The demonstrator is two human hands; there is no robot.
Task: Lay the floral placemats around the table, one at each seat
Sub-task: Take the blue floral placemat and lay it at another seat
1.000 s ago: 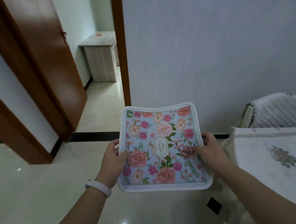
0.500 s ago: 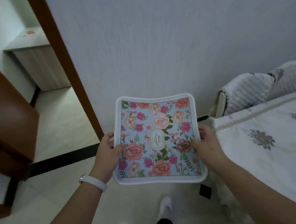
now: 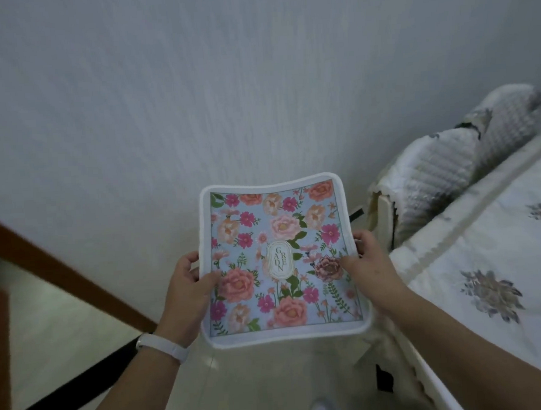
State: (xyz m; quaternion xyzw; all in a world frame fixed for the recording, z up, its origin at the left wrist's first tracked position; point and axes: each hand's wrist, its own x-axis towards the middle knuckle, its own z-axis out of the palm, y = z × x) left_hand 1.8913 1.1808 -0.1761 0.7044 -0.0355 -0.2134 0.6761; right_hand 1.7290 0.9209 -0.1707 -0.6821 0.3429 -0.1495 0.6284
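Head view, looking down.

Position: the floral placemat [image 3: 280,229] is held in the air in front of the body, print side up, over the floor [image 3: 64,328]. It touches nothing but the hands. The cloth-covered surface [image 3: 503,254] lies at 3 to 4 o'clock from the mat, close by. A chair [image 3: 435,179] with a quilted cover stands at 2 o'clock, against the surface edge. The wall [image 3: 223,81] is at 12 o'clock.

Hands: the left hand [image 3: 185,289] grips the 9 o'clock edge, thumb on the print and fingers underneath. It has a white wristband [image 3: 162,343] at the wrist. The right hand [image 3: 371,268] grips the 3 o'clock edge the same way. Both are closed on the mat at mid-side. I cannot tell whether they hold one mat or several.

Handling (judgement): light and pliant. The far edge waves and the sides bow inward, so the mat is not rigid. The white bound border looks like the firmest place to grip. Holding two opposite sides keeps it flat, while a one-handed hold would probably let it droop. It is not fragile. It may slide on the smooth tablecloth, so press it flat at the seat.
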